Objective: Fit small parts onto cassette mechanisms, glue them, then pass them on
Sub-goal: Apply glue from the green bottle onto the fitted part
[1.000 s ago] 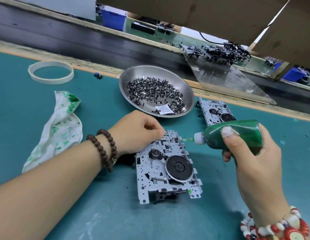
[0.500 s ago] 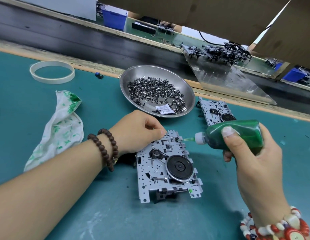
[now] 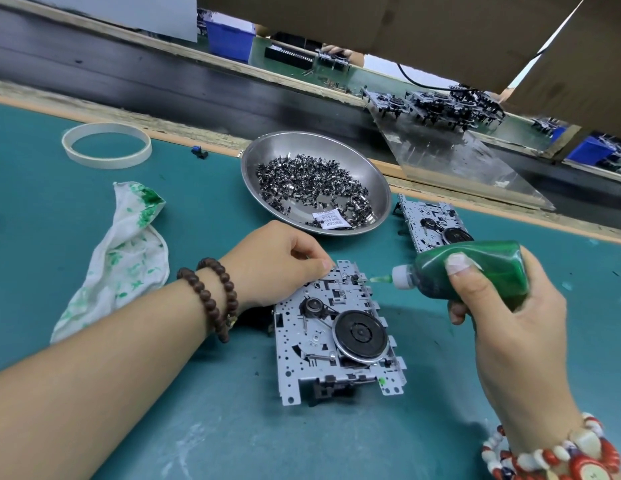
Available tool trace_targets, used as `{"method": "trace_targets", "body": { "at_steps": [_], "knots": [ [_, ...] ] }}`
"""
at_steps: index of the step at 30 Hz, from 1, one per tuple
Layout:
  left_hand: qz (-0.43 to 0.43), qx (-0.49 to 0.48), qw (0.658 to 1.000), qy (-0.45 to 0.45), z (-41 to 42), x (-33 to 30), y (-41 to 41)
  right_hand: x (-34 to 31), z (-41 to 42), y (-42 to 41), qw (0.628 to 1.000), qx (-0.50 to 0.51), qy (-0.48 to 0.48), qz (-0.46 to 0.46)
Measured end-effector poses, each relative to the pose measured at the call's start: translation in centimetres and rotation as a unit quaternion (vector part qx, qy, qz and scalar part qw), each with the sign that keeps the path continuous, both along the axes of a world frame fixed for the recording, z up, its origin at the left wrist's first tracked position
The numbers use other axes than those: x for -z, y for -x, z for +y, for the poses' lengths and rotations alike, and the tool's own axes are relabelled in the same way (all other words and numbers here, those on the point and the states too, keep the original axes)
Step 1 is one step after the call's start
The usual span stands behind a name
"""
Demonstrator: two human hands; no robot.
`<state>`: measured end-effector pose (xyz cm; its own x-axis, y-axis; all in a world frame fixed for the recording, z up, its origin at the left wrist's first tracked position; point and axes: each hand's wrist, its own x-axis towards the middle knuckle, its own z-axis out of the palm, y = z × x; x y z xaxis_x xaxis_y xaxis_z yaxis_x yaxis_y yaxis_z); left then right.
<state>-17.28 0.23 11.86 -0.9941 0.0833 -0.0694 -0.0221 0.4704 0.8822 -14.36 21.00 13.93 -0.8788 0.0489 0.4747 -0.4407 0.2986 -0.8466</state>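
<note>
On the teal desk [image 3: 337, 445], in the middle: grey perforated metal cassette mechanism [image 3: 333, 334] with a black round flywheel, lying flat. Left hand [image 3: 278, 261] with curled fingers, pinching its far left corner. Right hand [image 3: 503, 306] wrapped round a green squeeze glue bottle [image 3: 475, 268], lying sideways, pale green nozzle just at the far right edge of the mechanism. Behind, a round steel bowl [image 3: 267, 157] of small dark metal parts [image 3: 312, 188]; right of it, a second grey cassette mechanism [image 3: 430, 216]. At left, green-stained white cloth [image 3: 125, 258]
</note>
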Motion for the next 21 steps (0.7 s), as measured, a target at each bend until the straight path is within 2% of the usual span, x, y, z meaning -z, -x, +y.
{"method": "trace_targets", "body": {
  "at_steps": [21],
  "knots": [
    [0.004, 0.000, 1.000, 0.002, 0.04, -0.01, 0.00, -0.19, -0.15, -0.05, 1.000, -0.006, 0.007, -0.010]
  ]
}}
